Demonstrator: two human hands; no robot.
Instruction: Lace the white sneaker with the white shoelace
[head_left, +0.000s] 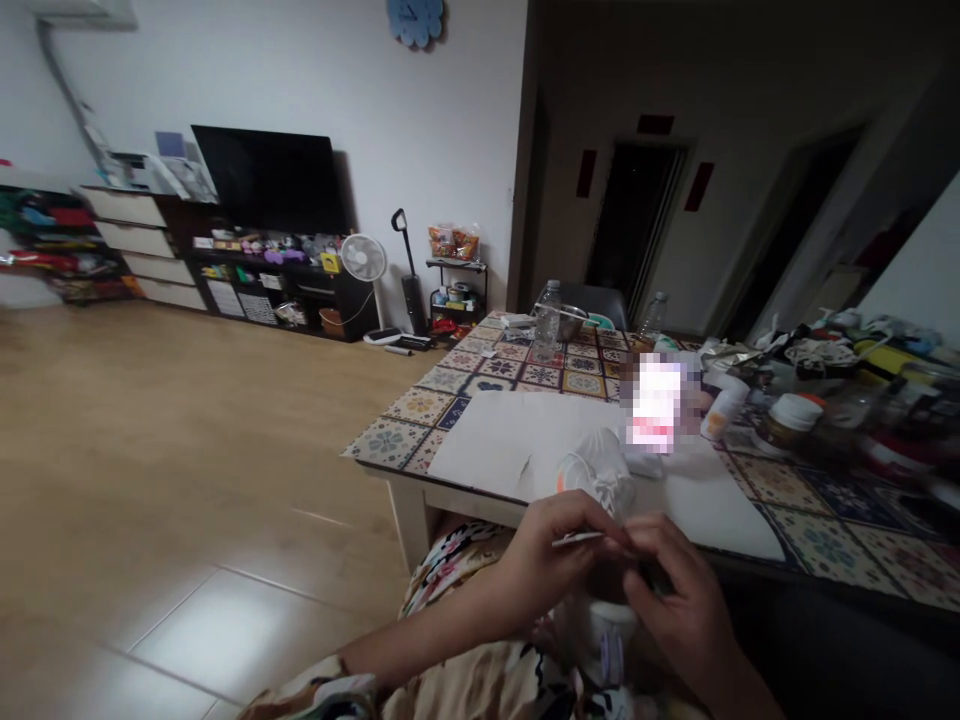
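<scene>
My left hand is closed in a pinch, with a thin white strip between its fingers. Its fingertips meet those of my right hand, which is curled closed too; what the right fingers hold is hidden. Both hands are above my lap at the table's near edge. Below them is a whitish item with a purple part, partly covered by the hands and blurred. Just beyond my fingers, a white item that looks like a laced shoe, with an orange patch, rests on a white sheet.
A bright blurred-out screen stands on the patterned table. Right of it are a white bottle, a lidded jar and clutter. Clear plastic bottles stand farther back. Wooden floor stretches left.
</scene>
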